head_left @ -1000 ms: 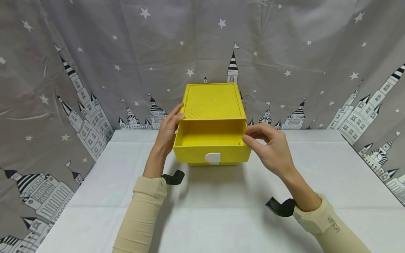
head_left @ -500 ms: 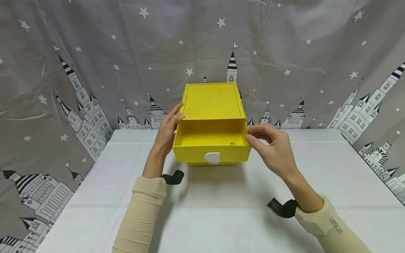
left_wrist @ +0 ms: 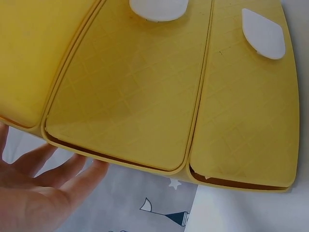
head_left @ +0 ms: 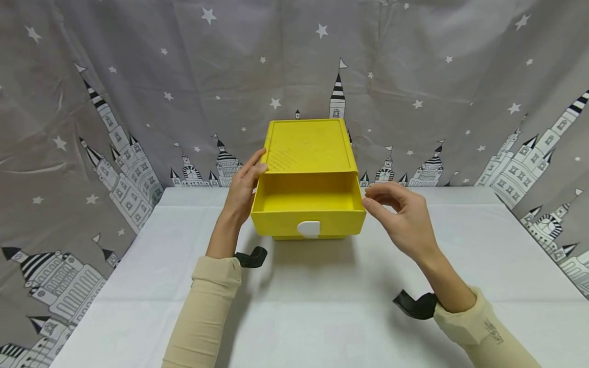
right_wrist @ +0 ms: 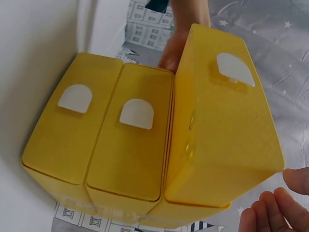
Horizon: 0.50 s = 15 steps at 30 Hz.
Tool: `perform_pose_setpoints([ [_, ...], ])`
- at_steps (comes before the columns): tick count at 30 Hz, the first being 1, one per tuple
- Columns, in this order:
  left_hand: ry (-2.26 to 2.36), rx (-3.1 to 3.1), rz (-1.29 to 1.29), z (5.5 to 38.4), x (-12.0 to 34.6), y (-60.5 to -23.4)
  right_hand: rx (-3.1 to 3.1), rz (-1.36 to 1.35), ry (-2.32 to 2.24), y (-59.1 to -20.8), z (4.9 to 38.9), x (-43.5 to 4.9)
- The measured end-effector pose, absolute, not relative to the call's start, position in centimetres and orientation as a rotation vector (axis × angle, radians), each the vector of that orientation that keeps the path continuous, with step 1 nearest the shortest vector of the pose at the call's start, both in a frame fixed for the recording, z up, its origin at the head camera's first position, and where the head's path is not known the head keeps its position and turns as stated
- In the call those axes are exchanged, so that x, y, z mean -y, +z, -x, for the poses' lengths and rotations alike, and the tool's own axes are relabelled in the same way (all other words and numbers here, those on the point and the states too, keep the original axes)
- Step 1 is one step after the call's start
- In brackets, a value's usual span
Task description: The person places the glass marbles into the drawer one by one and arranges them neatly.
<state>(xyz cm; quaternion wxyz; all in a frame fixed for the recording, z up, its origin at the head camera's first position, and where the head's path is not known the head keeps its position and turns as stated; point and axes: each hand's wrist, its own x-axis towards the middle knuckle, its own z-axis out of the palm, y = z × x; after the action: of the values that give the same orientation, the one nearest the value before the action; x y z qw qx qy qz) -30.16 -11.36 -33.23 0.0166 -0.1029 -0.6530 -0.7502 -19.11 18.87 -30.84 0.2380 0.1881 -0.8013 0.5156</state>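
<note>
A yellow drawer cabinet [head_left: 308, 145] stands on the table, its top drawer [head_left: 309, 225] pulled out and tilted slightly down. No thing is visible inside that drawer from the head view. My left hand [head_left: 240, 191] rests against the cabinet's left side; in the left wrist view its fingers [left_wrist: 72, 179] lie nearly straight along the edge. Just off the drawer's right front corner is my right hand [head_left: 405, 217], fingers loosely curved. The right wrist view shows its thumb [right_wrist: 298, 181] close to that corner and nothing held.
Two lower drawers [right_wrist: 137, 159] are pushed in, each with a white pull [right_wrist: 137, 114]. A white cloth [head_left: 313, 312] covers the table. Behind it hangs a grey curtain [head_left: 221, 66] printed with castles and stars. Dark straps [head_left: 416, 305] sit at both wrists.
My right hand has drawn back to the right from the drawer's corner. A tiny brownish thing showed inside the drawer half a second ago and is out of sight now. The left hand stays put.
</note>
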Motion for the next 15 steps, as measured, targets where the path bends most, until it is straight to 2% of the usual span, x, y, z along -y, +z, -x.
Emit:
perform_pose_setpoints([
  [15,-2.317,2.044,0.319,30.1,11.4,-33.2,2.245,-0.326,1.369,-33.1,18.6,-21.9],
])
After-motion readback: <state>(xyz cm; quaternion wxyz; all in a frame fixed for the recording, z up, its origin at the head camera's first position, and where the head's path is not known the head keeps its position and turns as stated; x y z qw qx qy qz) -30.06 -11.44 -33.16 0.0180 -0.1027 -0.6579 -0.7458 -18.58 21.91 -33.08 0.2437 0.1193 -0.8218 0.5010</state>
